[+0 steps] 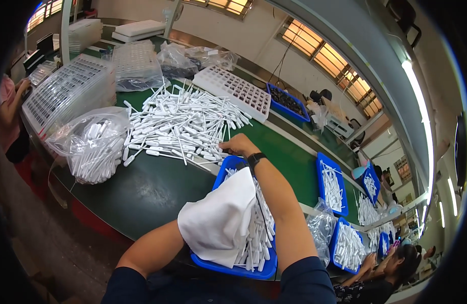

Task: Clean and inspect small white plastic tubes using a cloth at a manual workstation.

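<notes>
Right hand [237, 146] on slim white plastic pipettes [180, 126]

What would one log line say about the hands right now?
right hand: touching white pipette pile | left hand: hidden under white cloth | blue tray: at lap

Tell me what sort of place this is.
Probably a factory assembly line: a long green conveyor table, a heap of white plastic pipettes, blue sorting trays, and another worker alongside.
</notes>
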The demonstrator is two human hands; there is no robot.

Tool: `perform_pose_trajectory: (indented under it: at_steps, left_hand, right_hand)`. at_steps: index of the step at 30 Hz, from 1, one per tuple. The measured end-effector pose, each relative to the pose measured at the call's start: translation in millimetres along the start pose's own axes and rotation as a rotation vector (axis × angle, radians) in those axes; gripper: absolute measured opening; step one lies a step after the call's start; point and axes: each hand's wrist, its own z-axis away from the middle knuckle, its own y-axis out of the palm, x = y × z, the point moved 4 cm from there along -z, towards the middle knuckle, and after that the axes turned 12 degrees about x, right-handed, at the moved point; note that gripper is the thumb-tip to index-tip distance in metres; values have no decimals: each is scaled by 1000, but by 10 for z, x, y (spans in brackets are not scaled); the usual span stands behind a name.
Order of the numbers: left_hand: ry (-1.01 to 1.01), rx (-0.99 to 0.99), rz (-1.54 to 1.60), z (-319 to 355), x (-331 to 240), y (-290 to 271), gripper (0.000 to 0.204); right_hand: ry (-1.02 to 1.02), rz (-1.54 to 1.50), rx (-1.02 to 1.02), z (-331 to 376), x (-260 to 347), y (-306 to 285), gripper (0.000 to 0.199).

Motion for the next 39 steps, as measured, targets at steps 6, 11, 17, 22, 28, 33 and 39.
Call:
perform_pose_trajectory:
  at_steps: [6,11,17,22,28,33,39]
  left_hand:
    - [-1,-59,43,10,50,-42,44]
    - [-63,-153,10,-27,37,19,47]
    - [-58,-173,48,150,92,57,50]
    - [-17,-155,208,217,219,116,53]
    - [-42,28,467,-117,375,67,57]
    - [-102,215,52,-203,6,246,48]
    - [-284,153,-317,-391,-416,278,40]
  right_hand:
    - [-49,33,-79,-126,62,27,47]
    - [-21,306,-234,106,325,28,35]
    - [-24,270,-378,278,57,-142,40]
    - [-237,157,-591,1269,-329,-326,36]
    - [-229,-702,-420,2406,-502,60,21]
    - [-387,-1133,-453,2819,-923,476,20]
    - [-506,-1089,-428,2990,-808,634,22]
